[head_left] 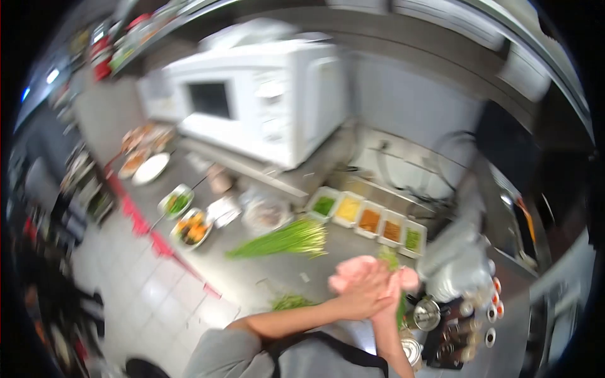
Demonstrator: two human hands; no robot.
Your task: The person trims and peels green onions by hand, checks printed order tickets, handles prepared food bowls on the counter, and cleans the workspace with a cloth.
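Observation:
A crumpled pink cloth (353, 272) is bunched in front of me above the steel counter. My left hand (362, 299) reaches across from the left and lies over the cloth, pressed against my right hand (386, 303). The cloth sticks out on both sides of the two hands, and motion blur hides most of the fingers. A long bundle of green stalks (283, 239) lies left of the hands. Nearer my body is a small heap of greens (293, 302). Leafy green (389, 257) shows just behind the cloth.
Several white tubs of chopped ingredients (369, 220) line the counter's back. A white microwave (277, 94) stands at back left. Farther left are a bowl of orange and dark food (192, 228), a bowl of greens (176, 201) and a plastic bag (265, 211). Jars (427, 314) crowd the right.

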